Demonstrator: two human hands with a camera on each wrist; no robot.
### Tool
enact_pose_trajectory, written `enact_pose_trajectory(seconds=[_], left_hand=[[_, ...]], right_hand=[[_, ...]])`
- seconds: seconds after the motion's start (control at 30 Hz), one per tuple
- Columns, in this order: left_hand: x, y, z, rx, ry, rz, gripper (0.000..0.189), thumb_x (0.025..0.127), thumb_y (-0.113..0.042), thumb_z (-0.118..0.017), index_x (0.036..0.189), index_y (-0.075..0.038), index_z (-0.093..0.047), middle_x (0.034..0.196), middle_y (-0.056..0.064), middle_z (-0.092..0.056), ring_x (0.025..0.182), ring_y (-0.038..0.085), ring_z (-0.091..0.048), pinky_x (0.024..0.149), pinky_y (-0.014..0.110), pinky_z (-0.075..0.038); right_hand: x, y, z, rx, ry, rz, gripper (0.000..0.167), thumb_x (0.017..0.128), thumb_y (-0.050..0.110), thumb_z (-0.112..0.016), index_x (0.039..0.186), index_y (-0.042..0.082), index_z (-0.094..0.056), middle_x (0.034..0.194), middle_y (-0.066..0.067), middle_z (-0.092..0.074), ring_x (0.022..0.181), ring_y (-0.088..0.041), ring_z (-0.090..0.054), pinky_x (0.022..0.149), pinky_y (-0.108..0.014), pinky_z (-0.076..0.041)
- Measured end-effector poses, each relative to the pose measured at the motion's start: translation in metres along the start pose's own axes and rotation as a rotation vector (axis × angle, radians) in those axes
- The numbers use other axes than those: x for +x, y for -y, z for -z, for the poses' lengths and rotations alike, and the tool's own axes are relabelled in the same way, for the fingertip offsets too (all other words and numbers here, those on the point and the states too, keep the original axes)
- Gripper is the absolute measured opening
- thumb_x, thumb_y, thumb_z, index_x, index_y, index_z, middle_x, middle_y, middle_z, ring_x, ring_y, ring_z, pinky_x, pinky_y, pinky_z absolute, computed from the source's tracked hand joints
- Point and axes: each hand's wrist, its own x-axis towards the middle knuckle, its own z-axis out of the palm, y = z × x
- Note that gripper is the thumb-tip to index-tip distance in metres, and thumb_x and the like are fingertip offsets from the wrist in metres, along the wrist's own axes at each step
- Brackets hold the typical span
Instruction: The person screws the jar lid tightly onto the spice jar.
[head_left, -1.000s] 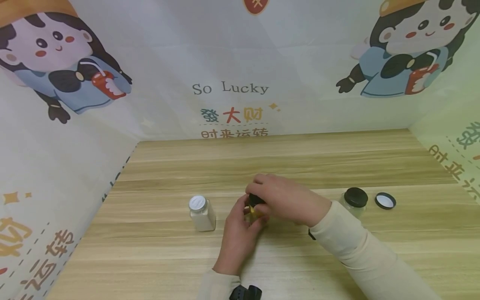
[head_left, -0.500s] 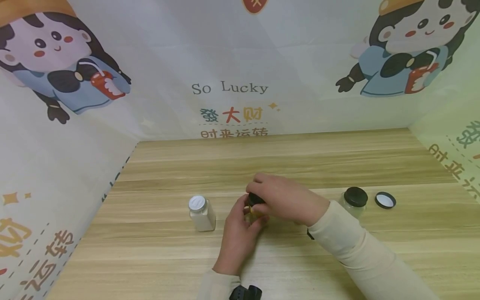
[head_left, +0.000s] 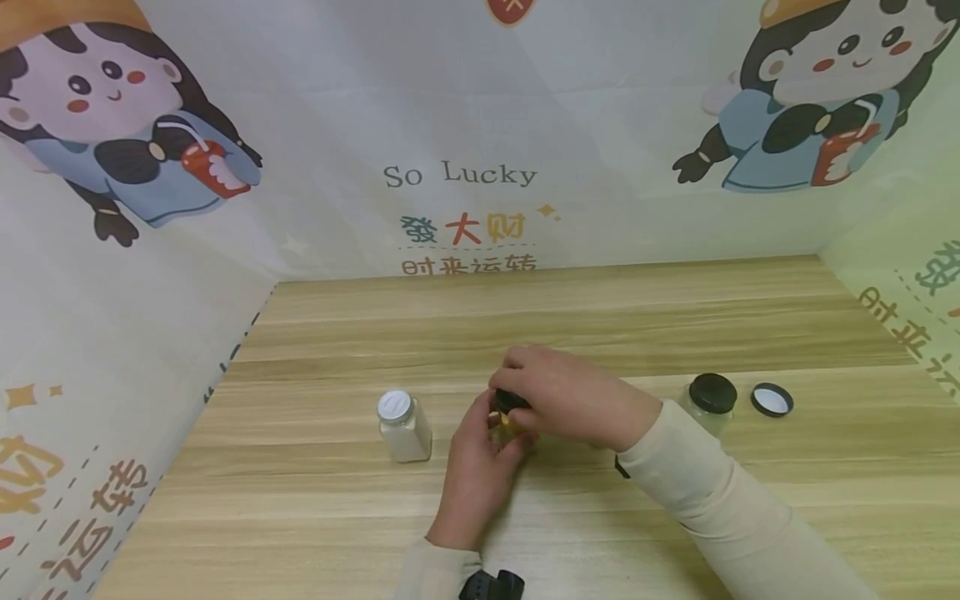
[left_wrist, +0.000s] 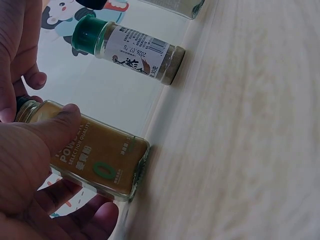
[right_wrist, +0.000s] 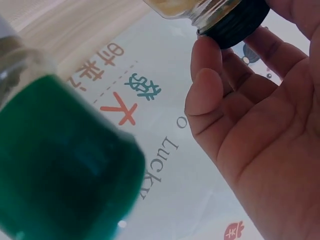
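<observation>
A square glass spice jar [left_wrist: 100, 150] of yellow-brown powder stands on the wood-look table, its printed label facing the left wrist camera. My left hand [head_left: 476, 471] grips the jar's body, thumb across the label and fingers round the other side. From above, my right hand [head_left: 573, 400] holds the black lid [right_wrist: 235, 25] at the jar's neck between thumb and fingers. Close by on the right is a slim bottle with a green cap [left_wrist: 135, 52], looming large in the right wrist view. In the head view my right forearm hides that bottle.
To the left stands a bottle of pale contents with a white lid [head_left: 405, 425]. On the right are a glass jar with a black lid [head_left: 711, 394] and a loose black-rimmed lid [head_left: 771, 401] lying white inside up. Printed cloth walls [head_left: 600, 225] border the table.
</observation>
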Motion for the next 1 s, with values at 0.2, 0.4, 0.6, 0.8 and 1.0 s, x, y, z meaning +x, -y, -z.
enact_pose_trajectory(seconds=[0.2, 0.4, 0.6, 0.8, 1.0], left_hand=[[0.0002, 0.0001, -0.0002, 0.003, -0.003, 0.001, 0.055, 0.088, -0.017, -0.077, 0.138, -0.013, -0.053, 0.124, 0.004, -0.061, 0.114, 0.029, -0.059, 0.085, 0.043, -0.053], [0.0003, -0.0009, -0.0007, 0.003, 0.000, 0.001, 0.055, 0.088, -0.018, -0.077, 0.138, -0.013, -0.053, 0.123, 0.004, -0.062, 0.113, 0.029, -0.059, 0.085, 0.043, -0.053], [0.0001, -0.0008, -0.0006, 0.003, 0.002, 0.004, 0.055, 0.088, -0.019, -0.078, 0.137, -0.013, -0.053, 0.123, 0.005, -0.062, 0.113, 0.029, -0.059, 0.084, 0.041, -0.053], [0.0001, -0.0001, -0.0005, 0.010, 0.003, 0.001, 0.053, 0.088, -0.019, -0.077, 0.135, -0.011, -0.054, 0.124, 0.007, -0.061, 0.113, 0.030, -0.058, 0.083, 0.041, -0.054], [0.0001, 0.0001, -0.0005, 0.003, -0.001, -0.007, 0.055, 0.088, -0.018, -0.078, 0.137, -0.011, -0.053, 0.123, 0.006, -0.061, 0.113, 0.029, -0.059, 0.084, 0.041, -0.053]], right_hand=[[0.0006, -0.0002, -0.0003, 0.020, 0.010, -0.017, 0.018, 0.090, 0.017, -0.072, 0.106, 0.010, -0.067, 0.093, 0.002, -0.054, 0.079, -0.013, -0.052, 0.072, -0.030, -0.050], [-0.0001, 0.0005, 0.0016, 0.047, 0.019, -0.026, 0.020, 0.089, 0.018, -0.075, 0.106, 0.011, -0.067, 0.093, 0.001, -0.055, 0.080, -0.013, -0.053, 0.072, -0.029, -0.050], [-0.0008, -0.0027, 0.0006, 0.047, 0.008, 0.007, 0.023, 0.086, 0.015, -0.077, 0.106, 0.011, -0.067, 0.097, 0.001, -0.057, 0.086, -0.014, -0.055, 0.077, -0.031, -0.050], [-0.0018, -0.0030, 0.0011, 0.031, 0.000, 0.040, 0.027, 0.084, 0.010, -0.078, 0.109, 0.011, -0.067, 0.102, 0.001, -0.059, 0.092, -0.015, -0.057, 0.083, -0.032, -0.050], [-0.0004, -0.0024, 0.0016, 0.049, 0.017, -0.002, 0.023, 0.086, 0.016, -0.078, 0.106, 0.011, -0.066, 0.096, 0.000, -0.056, 0.083, -0.014, -0.054, 0.074, -0.030, -0.049]])
